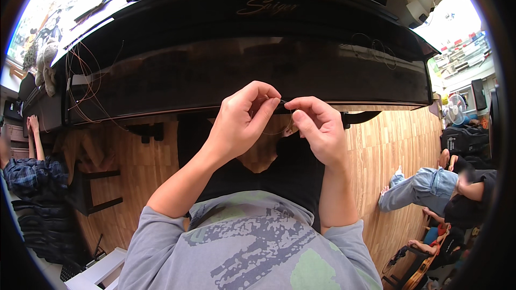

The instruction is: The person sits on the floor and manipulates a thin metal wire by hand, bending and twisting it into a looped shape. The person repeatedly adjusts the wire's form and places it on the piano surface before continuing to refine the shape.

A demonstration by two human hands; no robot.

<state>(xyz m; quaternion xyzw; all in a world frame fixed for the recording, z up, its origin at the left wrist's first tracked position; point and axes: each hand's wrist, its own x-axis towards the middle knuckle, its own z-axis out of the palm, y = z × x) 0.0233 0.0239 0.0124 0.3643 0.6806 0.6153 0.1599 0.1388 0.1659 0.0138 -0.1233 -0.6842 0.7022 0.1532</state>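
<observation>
My left hand [244, 118] and my right hand [317, 131] meet at the centre, just in front of the front edge of a glossy black piano [188, 64]. Thumb and forefinger of each hand pinch a thin wire or string [284, 102], and a faint loop of it hangs beneath my fingers. Loose coppery wire coils [80, 86] lie over the left part of the piano, trailing over its edge. Another thin looped wire [381, 53] rests on the right part of its surface.
At left, a person in plaid [29, 174] reaches toward a keyboard, near a black stool [105, 174]. A seated person in jeans [411, 182] is at right, another with a guitar [424, 258] below. A fan [457, 108] and black bag [462, 142] stand at far right.
</observation>
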